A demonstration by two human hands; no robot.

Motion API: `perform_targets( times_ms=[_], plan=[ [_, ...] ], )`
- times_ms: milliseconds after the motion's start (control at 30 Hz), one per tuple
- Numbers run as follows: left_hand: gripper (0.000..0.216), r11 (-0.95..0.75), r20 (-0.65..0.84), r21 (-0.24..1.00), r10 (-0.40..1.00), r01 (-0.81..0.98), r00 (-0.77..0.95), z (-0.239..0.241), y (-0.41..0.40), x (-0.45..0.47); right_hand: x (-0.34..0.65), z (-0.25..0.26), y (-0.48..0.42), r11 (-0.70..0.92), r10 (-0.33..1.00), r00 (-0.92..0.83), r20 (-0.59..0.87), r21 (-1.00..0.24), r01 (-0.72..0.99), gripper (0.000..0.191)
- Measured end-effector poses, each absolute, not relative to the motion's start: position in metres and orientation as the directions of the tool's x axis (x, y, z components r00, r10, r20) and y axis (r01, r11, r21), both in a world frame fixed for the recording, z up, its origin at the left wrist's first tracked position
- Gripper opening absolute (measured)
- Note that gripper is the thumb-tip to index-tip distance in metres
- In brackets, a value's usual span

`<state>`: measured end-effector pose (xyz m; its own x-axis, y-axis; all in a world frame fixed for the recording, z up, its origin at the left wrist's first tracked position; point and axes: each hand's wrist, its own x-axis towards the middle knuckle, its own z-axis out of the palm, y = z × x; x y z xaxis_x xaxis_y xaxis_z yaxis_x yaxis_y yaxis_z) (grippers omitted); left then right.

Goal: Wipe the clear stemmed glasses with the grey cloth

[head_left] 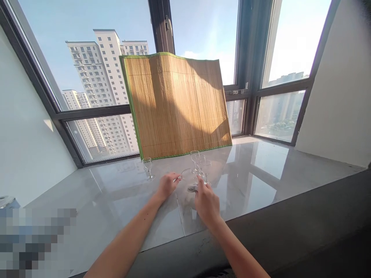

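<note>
My left hand (167,186) is closed, pinching a small clear stemmed glass (186,172) that lies tilted with its bowl toward the right. My right hand (207,199) is closed just right of it, with a small pale grey-white thing (192,188) at its fingers; its kind is unclear. Directly beyond the right hand several clear stemmed glasses stand close together, one of them a stemmed glass (206,166) nearest the fingers. Another stemmed glass (147,165) stands upright by itself, left of my left hand.
A glossy grey tiled sill (121,212) spreads under the hands, with a dark front edge (261,220). A bamboo mat (176,108) with green edging leans against the dark window frame (162,27). White walls (31,127) flank the sill. A blurred patch covers the lower left.
</note>
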<state>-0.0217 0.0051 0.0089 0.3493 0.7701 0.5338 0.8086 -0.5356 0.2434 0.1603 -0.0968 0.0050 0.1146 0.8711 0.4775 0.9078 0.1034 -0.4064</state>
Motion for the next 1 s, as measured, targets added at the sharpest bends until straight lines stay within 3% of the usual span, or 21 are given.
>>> perform_targets(
  times_ms=[200,400,600,900,1000],
  plan=[
    [0.023,-0.595,0.534,0.009,0.683,0.804,0.499,0.019,-0.014,-0.007,0.164,0.019,-0.103,0.167,0.727,0.096,0.680,-0.311,0.936,0.056],
    [0.021,-0.724,0.513,-0.107,0.547,0.681,0.662,0.022,-0.023,0.001,0.177,0.026,-0.102,0.202,0.724,0.056,0.688,-0.288,0.936,0.057],
    [0.023,-0.728,0.603,0.060,0.571,0.682,0.557,0.018,-0.020,-0.005,0.209,0.035,-0.095,0.086,0.800,0.157,0.579,-0.370,0.925,0.062],
    [0.021,-0.718,0.606,0.382,0.670,0.582,0.428,0.008,-0.019,0.006,0.208,0.024,-0.087,0.265,0.869,0.102,0.484,-0.630,0.730,0.059],
    [0.023,-0.688,0.593,0.412,0.701,0.598,0.398,0.007,-0.019,0.008,0.196,0.021,-0.088,0.347,0.869,0.061,0.491,-0.692,0.634,0.058]
  ],
)
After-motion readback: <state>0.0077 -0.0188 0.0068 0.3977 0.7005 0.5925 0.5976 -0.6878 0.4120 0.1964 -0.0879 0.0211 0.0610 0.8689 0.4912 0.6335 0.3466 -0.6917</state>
